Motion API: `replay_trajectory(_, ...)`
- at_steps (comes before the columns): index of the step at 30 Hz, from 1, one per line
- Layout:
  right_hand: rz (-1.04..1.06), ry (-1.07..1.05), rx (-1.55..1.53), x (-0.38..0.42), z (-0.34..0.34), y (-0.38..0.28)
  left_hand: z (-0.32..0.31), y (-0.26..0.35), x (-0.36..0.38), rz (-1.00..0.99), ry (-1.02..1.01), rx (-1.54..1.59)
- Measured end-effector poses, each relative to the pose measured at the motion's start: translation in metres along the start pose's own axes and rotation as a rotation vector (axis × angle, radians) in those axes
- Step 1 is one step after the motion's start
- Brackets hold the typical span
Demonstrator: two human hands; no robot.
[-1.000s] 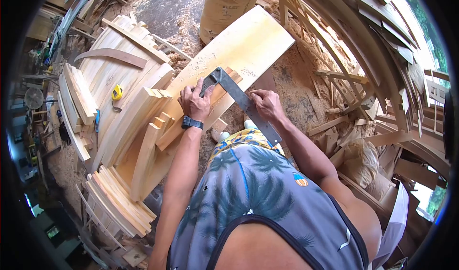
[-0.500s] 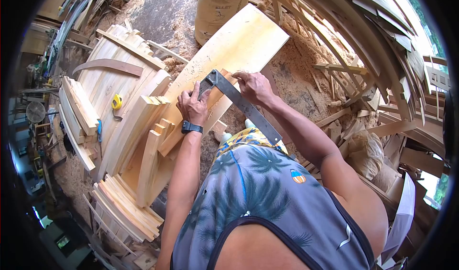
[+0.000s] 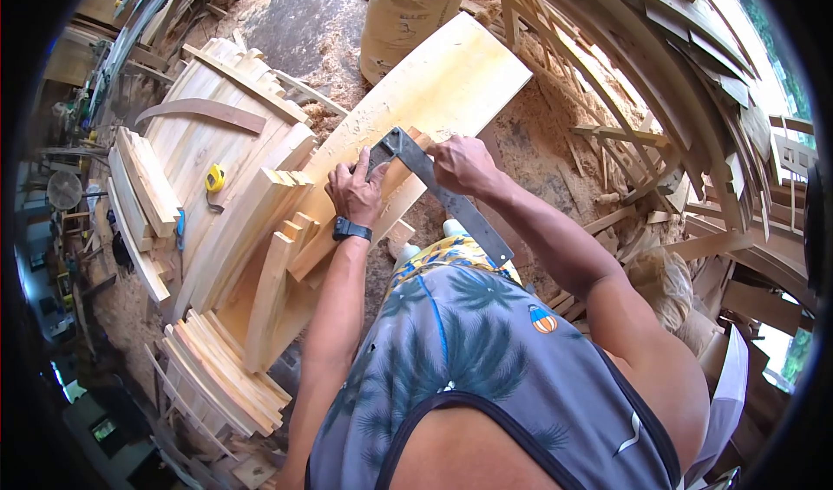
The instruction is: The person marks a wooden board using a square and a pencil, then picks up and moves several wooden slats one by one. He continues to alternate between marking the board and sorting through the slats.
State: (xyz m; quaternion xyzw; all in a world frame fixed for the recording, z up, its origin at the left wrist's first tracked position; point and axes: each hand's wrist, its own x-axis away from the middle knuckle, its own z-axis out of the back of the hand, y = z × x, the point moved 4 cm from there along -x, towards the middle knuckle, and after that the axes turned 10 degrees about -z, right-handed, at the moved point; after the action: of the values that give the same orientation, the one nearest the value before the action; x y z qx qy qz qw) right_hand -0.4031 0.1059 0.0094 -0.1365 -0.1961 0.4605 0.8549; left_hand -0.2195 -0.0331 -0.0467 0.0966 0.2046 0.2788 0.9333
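Note:
My left hand [image 3: 354, 197], with a dark watch on its wrist, grips the short stock of a metal try square [image 3: 451, 202]. The stock is pressed to a narrow wood piece [image 3: 319, 251], and the long dark blade slants across that piece toward my shirt. Against the blade's far edge is my right hand [image 3: 464, 166], its fingers closed in a pinch. Whatever they hold is hidden from view. Under both hands lies a wide pale board [image 3: 442, 78], scattered with shavings.
Several cut wood pieces [image 3: 269, 290] stand on the board's near end. To the left are a plank stack [image 3: 230, 113], a yellow tape measure [image 3: 215, 178] and a curved brown template [image 3: 200, 114]. A sack [image 3: 403, 35] stands beyond; curved wood frames [image 3: 685, 82] rise at right.
My right hand has moved slightly toward me along the square's blade, its fingers curled tighter. My left hand and the square keep their place on the wood.

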Motion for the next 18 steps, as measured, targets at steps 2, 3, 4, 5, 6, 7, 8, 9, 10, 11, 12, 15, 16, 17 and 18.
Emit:
replay_trajectory(2,-0.021,-0.065,0.033,0.013,0.008,0.003,0.001,0.000,-0.001,-0.005,-0.008,0.014)
replay_trajectory(3,-0.047,-0.129,0.062,0.020,0.008,0.006,0.001,0.000,0.000,-0.006,-0.004,0.014)
replay_trajectory(4,-0.045,-0.124,0.065,0.029,0.008,0.008,0.001,0.001,0.000,-0.001,-0.009,0.006)
replay_trajectory(5,-0.121,-0.066,-0.022,0.038,0.008,0.013,0.000,0.001,-0.001,0.008,-0.011,-0.003)
replay_trajectory(6,-0.194,-0.013,-0.108,0.047,0.007,0.018,0.000,0.000,-0.001,0.018,-0.003,-0.002)
replay_trajectory(7,-0.255,-0.003,-0.127,0.055,0.002,0.025,0.001,0.001,-0.001,0.014,-0.007,0.001)
replay_trajectory(8,-0.247,-0.006,-0.120,0.061,-0.010,0.029,0.001,0.001,0.000,0.009,-0.011,0.004)
replay_trajectory(9,-0.330,-0.020,-0.287,0.066,-0.025,0.038,0.001,0.001,0.001,0.016,-0.003,0.004)
replay_trajectory(10,-0.411,-0.031,-0.455,0.070,-0.027,0.037,0.000,0.000,0.001,0.012,0.006,0.010)
replay_trajectory(11,-0.503,-0.109,-0.570,0.075,-0.031,0.038,-0.001,-0.001,0.001,0.006,0.015,0.015)
replay_trajectory(12,-0.497,-0.107,-0.568,0.076,-0.033,0.034,0.000,0.000,0.000,0.008,0.021,0.013)
replay_trajectory(15,-0.491,0.012,-0.662,0.076,-0.033,0.029,0.003,0.004,0.000,-0.028,0.053,-0.040)
replay_trajectory(16,-0.490,0.017,-0.665,0.074,-0.032,0.028,0.003,0.004,-0.001,-0.028,0.054,-0.039)
replay_trajectory(17,-0.467,0.072,-0.585,0.071,-0.029,0.027,0.003,0.004,-0.001,-0.029,0.054,-0.038)
replay_trajectory(18,-0.445,0.125,-0.505,0.068,-0.025,0.026,0.003,0.004,-0.001,-0.035,0.055,-0.040)
